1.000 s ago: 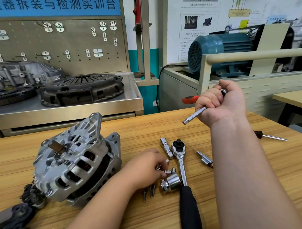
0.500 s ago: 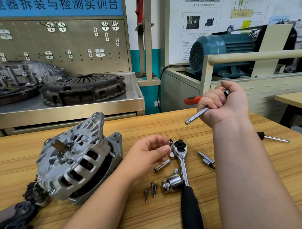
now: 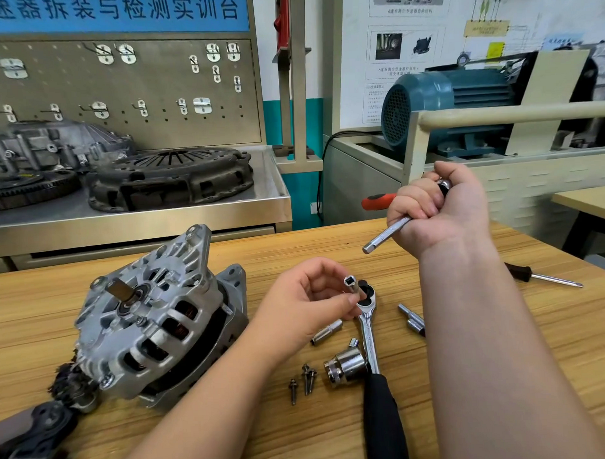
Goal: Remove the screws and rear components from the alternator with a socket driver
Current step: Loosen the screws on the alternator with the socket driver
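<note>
Glossy chrome ratchet (image 3: 368, 325), matt cast-metal alternator (image 3: 153, 317), grained wooden table (image 3: 537, 324).

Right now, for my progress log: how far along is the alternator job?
Done: three screws lie loose on the table. In hand: left hand pinches a socket, right hand grips the driver, not yet joined. Left: the alternator housing looks whole.

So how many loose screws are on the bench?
3 screws: one alone on the left, two close together beside the large socket. Others may be hidden.
</note>
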### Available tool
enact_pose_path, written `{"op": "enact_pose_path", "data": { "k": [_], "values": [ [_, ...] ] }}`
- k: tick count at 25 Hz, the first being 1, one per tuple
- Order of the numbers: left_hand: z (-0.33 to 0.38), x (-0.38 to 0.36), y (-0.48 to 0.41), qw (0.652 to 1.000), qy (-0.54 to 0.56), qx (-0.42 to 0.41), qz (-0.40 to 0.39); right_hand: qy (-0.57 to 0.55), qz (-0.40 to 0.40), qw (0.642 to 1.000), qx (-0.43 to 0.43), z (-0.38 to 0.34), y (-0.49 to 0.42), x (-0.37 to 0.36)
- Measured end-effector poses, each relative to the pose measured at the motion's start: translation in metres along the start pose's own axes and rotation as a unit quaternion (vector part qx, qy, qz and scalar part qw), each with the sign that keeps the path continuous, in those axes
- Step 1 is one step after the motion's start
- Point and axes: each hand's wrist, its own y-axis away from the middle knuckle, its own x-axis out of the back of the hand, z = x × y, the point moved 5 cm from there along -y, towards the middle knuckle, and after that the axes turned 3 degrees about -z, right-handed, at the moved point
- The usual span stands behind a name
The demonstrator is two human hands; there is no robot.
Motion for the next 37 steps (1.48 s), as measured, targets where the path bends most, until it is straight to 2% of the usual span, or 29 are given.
{"op": "enact_pose_path", "data": {
  "k": [7,14,22,28,32,37],
  "values": [
    [0.003,-0.001,0.0,1.0,0.001,-0.004,0.017,0.026,-0.002,1.0,-0.006,0.007,0.001,-0.003],
    [0.002,0.005,-0.001,0.991,0.134,0.01,0.011,0.064,0.012,0.998,0.006,0.013,0.001,-0.004],
    [0.002,0.012,-0.001,0.967,0.24,0.031,0.084,0.069,0.016,0.997,0.031,0.009,0.002,-0.004],
    [0.004,0.01,0.0,0.968,0.235,0.036,0.078,0.06,0.018,0.997,0.043,0.01,0.002,-0.005],
    [0.007,0.009,0.0,0.971,0.231,0.01,0.059,0.044,0.018,0.998,0.045,0.008,0.003,-0.004],
    [0.009,-0.004,-0.001,0.985,0.166,-0.02,0.03,0.063,0.013,0.998,-0.01,0.037,0.003,-0.008]
  ]
}}
